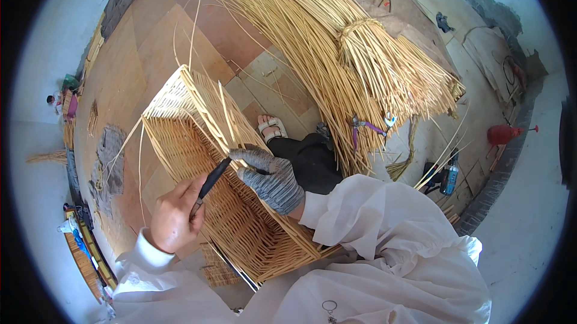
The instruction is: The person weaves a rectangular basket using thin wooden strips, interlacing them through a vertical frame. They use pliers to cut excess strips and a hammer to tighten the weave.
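Note:
A rectangular wicker basket [225, 225] lies tilted in front of me, its open inside showing and loose rods standing from its rim. My left hand [175, 214], bare, is closed around a slim black hand tool [213, 178] with a bit of metal by the fingers. That tool slants up to the basket rim; its exact kind I cannot make out. In a grey knitted glove, my right hand [270, 181] grips the rim near its middle, fingers curled over it beside the tool's upper end.
Large tied bundles of straw-coloured rods [354, 47] lie on the tiled floor at the far right. Purple-handled pliers [368, 125] rest on them. A blue and black power drill [449, 175] and a red spray bottle [503, 134] are at right. Long rods stick up from the basket.

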{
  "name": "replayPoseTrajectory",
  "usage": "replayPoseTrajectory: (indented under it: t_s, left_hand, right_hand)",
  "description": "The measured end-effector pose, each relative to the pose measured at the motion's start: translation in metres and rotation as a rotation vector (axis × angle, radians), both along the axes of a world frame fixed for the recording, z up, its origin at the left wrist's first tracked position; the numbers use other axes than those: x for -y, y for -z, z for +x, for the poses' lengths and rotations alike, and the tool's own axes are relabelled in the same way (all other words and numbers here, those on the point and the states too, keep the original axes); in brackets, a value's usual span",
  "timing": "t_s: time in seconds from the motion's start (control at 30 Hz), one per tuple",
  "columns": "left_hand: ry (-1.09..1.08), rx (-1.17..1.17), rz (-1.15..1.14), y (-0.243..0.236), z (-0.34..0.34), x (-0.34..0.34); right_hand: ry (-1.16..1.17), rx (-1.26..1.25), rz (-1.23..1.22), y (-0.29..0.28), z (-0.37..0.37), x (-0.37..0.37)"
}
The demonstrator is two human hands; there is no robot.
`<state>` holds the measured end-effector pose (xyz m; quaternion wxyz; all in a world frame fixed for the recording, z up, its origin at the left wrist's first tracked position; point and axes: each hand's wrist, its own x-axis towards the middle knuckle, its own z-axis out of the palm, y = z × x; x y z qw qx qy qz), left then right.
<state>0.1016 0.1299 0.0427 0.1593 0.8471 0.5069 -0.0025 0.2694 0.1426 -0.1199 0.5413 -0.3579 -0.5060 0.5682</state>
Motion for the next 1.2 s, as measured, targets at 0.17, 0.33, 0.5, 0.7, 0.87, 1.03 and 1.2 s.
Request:
replayPoseTrajectory:
  t_s: [0.17,0.33,0.5,0.7,0.87,1.03,1.2]
  left_hand:
    - [0.162,-0.202,0.094,-0.016,0.010,-0.004]
    - [0.307,-0.409,0.250,-0.013,0.018,-0.002]
    - [0.381,-0.684,0.433,-0.009,0.038,0.008]
    - [0.319,-0.875,0.567,0.010,0.057,0.022]
    - [0.120,-0.795,0.437,0.002,0.069,0.047]
    - [-0.302,0.236,0.391,-0.041,0.027,0.074]
    - [-1.023,1.502,-0.539,0.062,0.007,0.057]
  right_hand:
    - [0.079,0.095,0.316,0.014,-0.016,-0.006]
    - [0.074,0.338,0.450,0.023,-0.023,-0.010]
    - [-0.002,0.309,0.028,0.002,-0.023,-0.004]
    - [-0.018,0.556,-0.106,0.002,-0.029,-0.012]
    - [0.173,0.230,-0.160,0.047,-0.069,-0.016]
    - [0.248,0.723,-0.159,-0.028,-0.021,-0.005]
    - [0.276,0.541,0.148,-0.013,-0.007,0.033]
